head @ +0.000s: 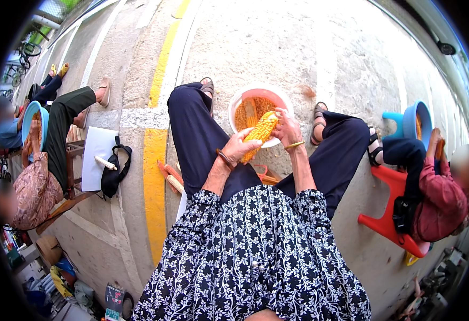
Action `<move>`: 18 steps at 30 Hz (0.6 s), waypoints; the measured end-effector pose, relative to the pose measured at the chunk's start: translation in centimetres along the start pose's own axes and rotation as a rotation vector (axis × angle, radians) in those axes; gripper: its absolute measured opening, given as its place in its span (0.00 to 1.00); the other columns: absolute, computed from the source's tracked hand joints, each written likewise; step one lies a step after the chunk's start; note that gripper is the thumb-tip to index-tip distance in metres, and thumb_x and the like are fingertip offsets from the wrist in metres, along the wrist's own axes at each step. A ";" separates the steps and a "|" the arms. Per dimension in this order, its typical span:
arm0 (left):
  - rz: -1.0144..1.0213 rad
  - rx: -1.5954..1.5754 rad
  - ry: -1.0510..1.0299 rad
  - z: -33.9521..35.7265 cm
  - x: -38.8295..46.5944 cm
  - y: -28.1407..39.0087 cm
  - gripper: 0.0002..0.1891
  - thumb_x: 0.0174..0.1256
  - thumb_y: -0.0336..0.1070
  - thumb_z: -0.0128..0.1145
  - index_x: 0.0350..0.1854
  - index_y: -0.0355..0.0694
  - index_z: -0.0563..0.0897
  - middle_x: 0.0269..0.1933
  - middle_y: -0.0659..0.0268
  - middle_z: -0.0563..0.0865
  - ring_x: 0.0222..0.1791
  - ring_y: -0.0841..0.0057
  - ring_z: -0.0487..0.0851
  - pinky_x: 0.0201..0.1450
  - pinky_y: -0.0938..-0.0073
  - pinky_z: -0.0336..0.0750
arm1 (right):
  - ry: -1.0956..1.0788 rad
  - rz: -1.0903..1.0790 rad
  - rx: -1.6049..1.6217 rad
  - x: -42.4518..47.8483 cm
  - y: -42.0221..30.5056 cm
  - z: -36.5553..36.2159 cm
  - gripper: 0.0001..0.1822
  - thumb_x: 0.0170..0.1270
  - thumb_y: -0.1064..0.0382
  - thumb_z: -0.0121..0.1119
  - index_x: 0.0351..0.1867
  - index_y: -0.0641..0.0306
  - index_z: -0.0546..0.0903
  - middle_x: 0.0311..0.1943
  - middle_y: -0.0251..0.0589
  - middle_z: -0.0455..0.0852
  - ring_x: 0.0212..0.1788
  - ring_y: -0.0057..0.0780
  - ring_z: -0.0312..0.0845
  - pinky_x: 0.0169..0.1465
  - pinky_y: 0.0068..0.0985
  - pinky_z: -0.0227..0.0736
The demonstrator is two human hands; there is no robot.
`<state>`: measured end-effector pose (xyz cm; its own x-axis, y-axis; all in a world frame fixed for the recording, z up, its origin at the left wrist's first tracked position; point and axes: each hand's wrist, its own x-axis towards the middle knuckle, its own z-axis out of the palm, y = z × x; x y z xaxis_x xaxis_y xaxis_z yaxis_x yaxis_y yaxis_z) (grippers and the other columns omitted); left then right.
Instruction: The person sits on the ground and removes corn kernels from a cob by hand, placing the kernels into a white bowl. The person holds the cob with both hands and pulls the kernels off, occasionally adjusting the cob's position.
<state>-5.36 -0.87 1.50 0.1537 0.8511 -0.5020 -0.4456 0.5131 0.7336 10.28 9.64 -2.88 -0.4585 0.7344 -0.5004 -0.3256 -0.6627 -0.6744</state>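
Observation:
My left hand (239,145) is wrapped around the lower part of a yellow ear of corn (261,130), thumb along its side. At the ear's upper end, the fingers of my right hand (288,129) grip the tip. A few kernels look gone near that end. Just beyond my hands, between my feet, stands a round white and pinkish plastic basin (234,100). Loose corn kernels (265,105) cover its bottom, and a long wooden piece (251,109) leans in it. My hands and the ear hide the basin's near side.
Stripped cobs (173,178) lie beside my left leg. Farther left are a white board (94,160) with a pale cob (106,163) and a black bag (116,170). People with blue basins (42,110) sit on both sides; a red plastic stool (387,208) is at right.

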 end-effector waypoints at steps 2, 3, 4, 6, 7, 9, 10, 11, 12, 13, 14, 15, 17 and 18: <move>0.056 0.030 0.045 0.1 0.2 -0.3 0.26 0.49 0.37 0.61 0.52 0.34 0.72 0.38 0.67 0.79 0.30 0.85 0.77 0.29 0.84 0.72 | -0.076 0.007 0.028 -0.5 -0.5 0.7 0.23 0.61 0.60 0.50 0.56 0.64 0.63 0.46 0.42 0.74 0.42 0.28 0.76 0.36 0.24 0.77; 0.064 0.035 0.055 0.2 0.2 -0.3 0.26 0.49 0.37 0.61 0.52 0.34 0.72 0.39 0.67 0.79 0.32 0.85 0.77 0.32 0.84 0.72 | -0.111 -0.027 -0.042 -0.6 -0.4 0.8 0.24 0.60 0.60 0.51 0.57 0.64 0.63 0.46 0.42 0.75 0.43 0.28 0.76 0.37 0.24 0.77; 0.072 0.040 0.066 0.3 0.2 -0.3 0.26 0.49 0.37 0.61 0.52 0.34 0.71 0.40 0.67 0.79 0.34 0.85 0.77 0.35 0.84 0.72 | -0.145 -0.060 -0.114 -0.8 -0.3 0.9 0.24 0.60 0.61 0.52 0.57 0.64 0.63 0.45 0.41 0.75 0.43 0.27 0.76 0.38 0.24 0.77; 0.079 0.045 0.076 0.4 0.1 -0.2 0.26 0.49 0.36 0.61 0.52 0.34 0.71 0.40 0.67 0.79 0.36 0.85 0.77 0.37 0.84 0.72 | -0.175 -0.094 -0.174 -0.9 -0.2 1.0 0.25 0.58 0.63 0.53 0.57 0.64 0.63 0.44 0.40 0.75 0.43 0.26 0.76 0.39 0.23 0.77; 0.077 0.046 0.075 0.5 0.1 -0.1 0.26 0.49 0.36 0.61 0.52 0.34 0.72 0.40 0.67 0.79 0.36 0.85 0.77 0.37 0.84 0.72 | -0.170 -0.094 -0.163 -0.8 -0.1 1.1 0.25 0.58 0.64 0.54 0.57 0.64 0.64 0.44 0.40 0.76 0.43 0.25 0.76 0.40 0.23 0.76; 0.064 0.051 0.075 0.5 0.0 0.0 0.25 0.49 0.36 0.61 0.52 0.34 0.72 0.40 0.67 0.79 0.34 0.85 0.77 0.35 0.84 0.72 | -0.159 -0.088 -0.162 -0.8 0.0 1.0 0.24 0.58 0.65 0.54 0.56 0.64 0.65 0.43 0.39 0.76 0.43 0.24 0.75 0.40 0.21 0.76; 0.052 0.054 0.076 0.5 0.0 0.1 0.25 0.50 0.36 0.61 0.52 0.34 0.72 0.39 0.67 0.79 0.33 0.85 0.77 0.33 0.84 0.73 | -0.152 -0.081 -0.173 -0.8 0.0 1.0 0.22 0.58 0.65 0.54 0.55 0.64 0.66 0.42 0.38 0.77 0.42 0.23 0.75 0.40 0.21 0.76; 0.041 0.058 0.076 0.5 -0.1 0.1 0.25 0.50 0.36 0.60 0.51 0.34 0.72 0.39 0.67 0.79 0.32 0.85 0.77 0.32 0.84 0.73 | -0.145 -0.074 -0.183 -0.8 0.1 0.9 0.21 0.58 0.66 0.53 0.54 0.64 0.67 0.41 0.38 0.77 0.42 0.22 0.75 0.40 0.20 0.76; 0.042 0.049 0.068 0.6 0.0 0.1 0.25 0.50 0.37 0.60 0.52 0.34 0.71 0.35 0.67 0.79 0.27 0.86 0.76 0.26 0.85 0.70 | -0.124 -0.080 -0.218 -0.7 0.3 0.8 0.20 0.58 0.66 0.52 0.53 0.64 0.68 0.39 0.38 0.77 0.40 0.22 0.75 0.39 0.19 0.75; 0.043 0.040 0.061 0.7 0.0 0.1 0.26 0.51 0.38 0.60 0.52 0.34 0.70 0.32 0.68 0.78 0.21 0.86 0.74 0.19 0.86 0.67 | -0.102 -0.087 -0.252 -0.7 0.5 0.8 0.18 0.59 0.65 0.52 0.51 0.65 0.69 0.38 0.37 0.77 0.39 0.21 0.75 0.39 0.19 0.74; 0.044 0.031 0.053 0.7 0.0 0.1 0.26 0.52 0.39 0.60 0.52 0.34 0.69 0.28 0.68 0.77 0.15 0.87 0.72 0.12 0.87 0.64 | -0.080 -0.093 -0.287 -0.6 0.7 0.8 0.17 0.59 0.65 0.51 0.50 0.65 0.70 0.36 0.37 0.77 0.38 0.20 0.74 0.39 0.18 0.73; 0.027 0.025 0.049 0.7 0.1 0.0 0.26 0.52 0.40 0.60 0.52 0.33 0.69 0.28 0.68 0.77 0.14 0.86 0.72 0.12 0.87 0.64 | -0.063 -0.155 -0.366 -0.4 1.1 0.7 0.16 0.59 0.65 0.50 0.49 0.66 0.71 0.35 0.36 0.77 0.36 0.19 0.74 0.38 0.17 0.72; -0.007 0.014 0.040 0.6 0.3 -0.3 0.25 0.52 0.40 0.60 0.50 0.33 0.70 0.26 0.68 0.76 0.13 0.86 0.72 0.10 0.87 0.63 | -0.026 -0.277 -0.523 0.1 1.8 0.4 0.13 0.60 0.65 0.49 0.45 0.67 0.72 0.31 0.35 0.77 0.34 0.18 0.72 0.37 0.17 0.69; -0.005 0.013 0.040 0.6 0.3 -0.3 0.25 0.52 0.41 0.59 0.50 0.33 0.70 0.26 0.68 0.76 0.13 0.86 0.72 0.10 0.87 0.63 | -0.010 -0.297 -0.577 0.0 1.7 0.6 0.13 0.60 0.65 0.48 0.44 0.68 0.72 0.31 0.35 0.77 0.34 0.18 0.72 0.37 0.17 0.69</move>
<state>-4.67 -0.68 1.38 0.1206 0.8434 -0.5235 -0.4332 0.5192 0.7367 9.20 8.41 -3.71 -0.4262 0.8711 -0.2440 0.0555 -0.2440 -0.9682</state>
